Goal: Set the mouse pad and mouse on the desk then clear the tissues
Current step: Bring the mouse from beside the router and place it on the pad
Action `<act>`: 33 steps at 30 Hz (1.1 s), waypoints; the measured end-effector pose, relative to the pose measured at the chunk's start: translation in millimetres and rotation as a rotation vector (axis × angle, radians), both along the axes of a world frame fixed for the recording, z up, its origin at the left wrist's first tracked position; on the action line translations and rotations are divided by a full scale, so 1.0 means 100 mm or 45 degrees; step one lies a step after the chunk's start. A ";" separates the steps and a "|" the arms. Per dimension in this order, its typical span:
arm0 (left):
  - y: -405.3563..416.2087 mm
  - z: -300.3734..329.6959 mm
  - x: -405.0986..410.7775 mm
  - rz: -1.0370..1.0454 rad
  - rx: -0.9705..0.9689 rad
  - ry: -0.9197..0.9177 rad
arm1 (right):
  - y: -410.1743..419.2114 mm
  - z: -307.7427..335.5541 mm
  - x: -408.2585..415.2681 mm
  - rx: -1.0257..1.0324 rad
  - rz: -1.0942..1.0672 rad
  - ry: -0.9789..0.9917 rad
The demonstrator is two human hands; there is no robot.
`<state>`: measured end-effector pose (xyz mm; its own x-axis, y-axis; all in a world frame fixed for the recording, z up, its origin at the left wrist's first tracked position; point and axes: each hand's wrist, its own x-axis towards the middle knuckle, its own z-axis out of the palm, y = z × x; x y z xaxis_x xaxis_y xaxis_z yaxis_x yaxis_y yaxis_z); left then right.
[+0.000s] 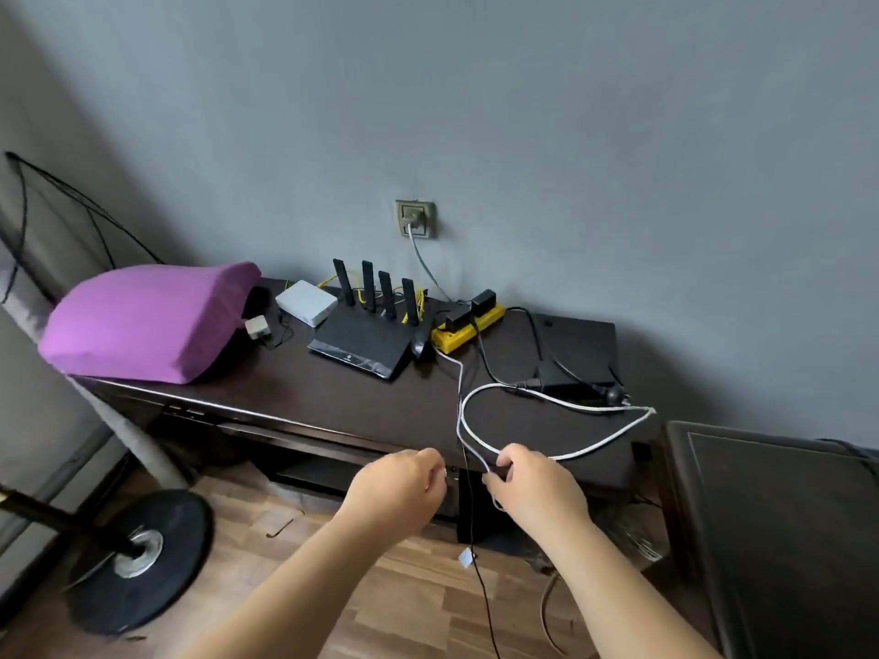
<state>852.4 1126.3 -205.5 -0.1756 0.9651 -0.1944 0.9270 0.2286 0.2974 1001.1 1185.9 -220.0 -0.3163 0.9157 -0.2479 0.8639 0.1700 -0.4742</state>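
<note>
Right hand (528,482) pinched on the white cable (561,401), its loop lifted off the dark worktop (333,397), likely to free space. Left hand (404,482) curled nearly shut beside it; grip contents impossible to tell. Black mouse (419,347) beside the router (364,344). No mouse pad or tissues visible.

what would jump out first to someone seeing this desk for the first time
Probably the bright purple pillow lying on the left end of the dark desk. Next, the white cable looping across the desk's right half, its near end pinched in the right hand at the front edge, with the left hand close beside it. Behind, a black router with four upright antennas stands beside a yellow power strip near the wall.
</note>
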 end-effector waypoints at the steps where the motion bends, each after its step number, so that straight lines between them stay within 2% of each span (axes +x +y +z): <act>1: 0.08 -0.01 0.00 -0.001 -0.015 -0.008 | 0.09 0.00 0.01 -0.013 -0.010 0.006; 8: 0.63 -0.20 -0.31 0.100 -0.083 -0.080 | 0.70 -0.22 -0.20 -0.184 -0.100 0.082; 16: 1.29 -0.41 -1.14 0.149 -0.166 -0.147 | 1.54 -0.53 -1.27 -0.455 -0.268 0.363; 25: 2.27 -0.72 -2.48 0.090 -0.359 -0.170 | 2.58 -1.01 -2.44 -0.578 -0.585 0.291; 29: 2.57 -0.80 -2.76 0.049 -0.430 -0.215 | 2.89 -1.22 -2.67 -0.593 -0.778 0.279; 33: 2.73 -0.86 -2.85 0.005 -0.479 -0.287 | 3.04 -1.41 -2.78 -0.642 -0.850 0.228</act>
<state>567.3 1398.9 -291.0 -0.0920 0.8189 -0.5665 0.8473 0.3632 0.3876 723.6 1490.0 -361.3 0.1768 0.7179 -0.6733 0.6130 -0.6155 -0.4953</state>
